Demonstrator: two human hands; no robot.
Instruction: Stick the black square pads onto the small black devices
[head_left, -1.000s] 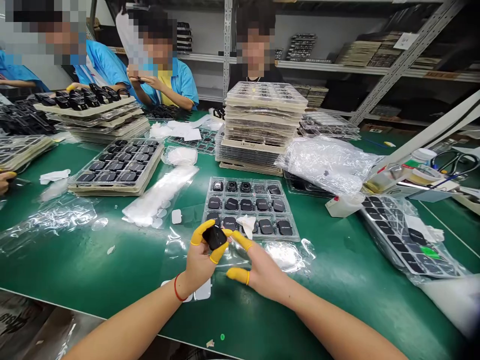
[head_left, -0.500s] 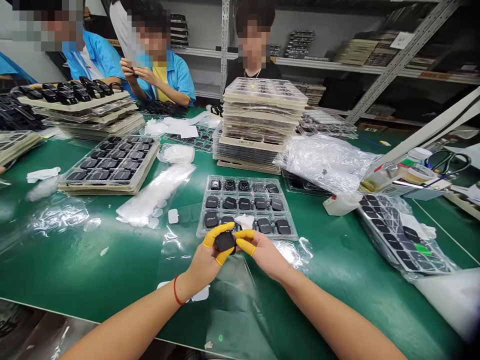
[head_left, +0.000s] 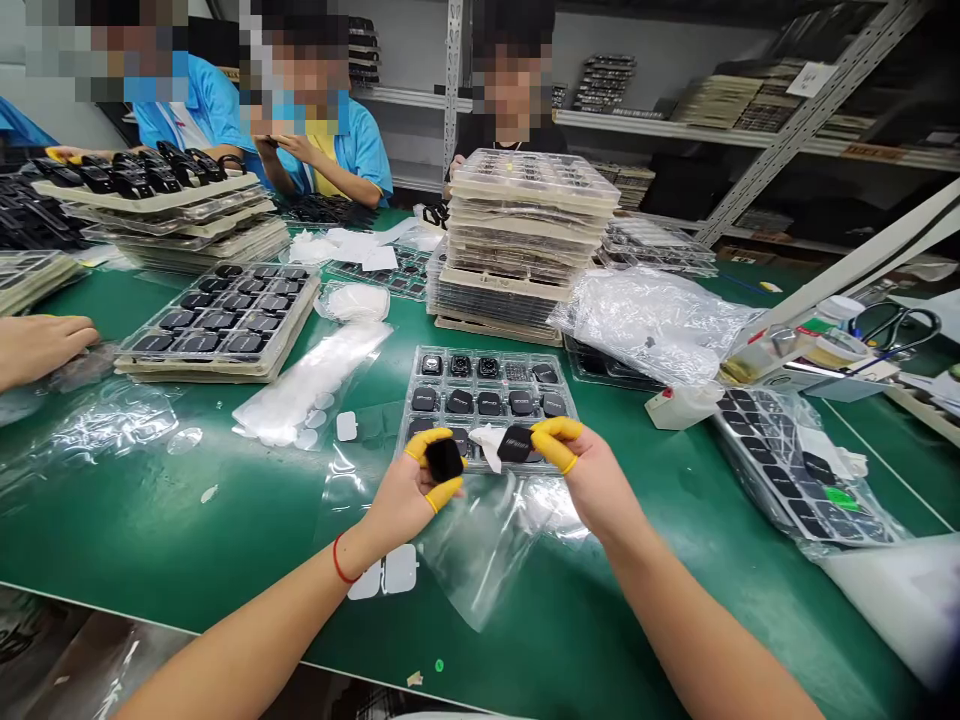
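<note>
Worktop (head_left: 247,540), near front edge: small green sticker (head_left: 439,665). Toward right edge: scissors (head_left: 894,338), white container (head_left: 684,408), crumpled plastic bag (head_left: 660,320). Beyond far edge: metal shelving (head_left: 675,133), loaded.

Brightly lit over the green tabletop (head_left: 247,570), dimmer toward the shelves (head_left: 675,129).
Glinting off clear plastic film (head_left: 551,510); fairly sharp mid-frame, soft and darkened at lower right, stretched toward edges, pixelated over co-workers' heads (head_left: 511,95).

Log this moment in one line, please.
left hand: holds black square piece | right hand: pinches printed black cover | white tissue: on clear tray
</note>
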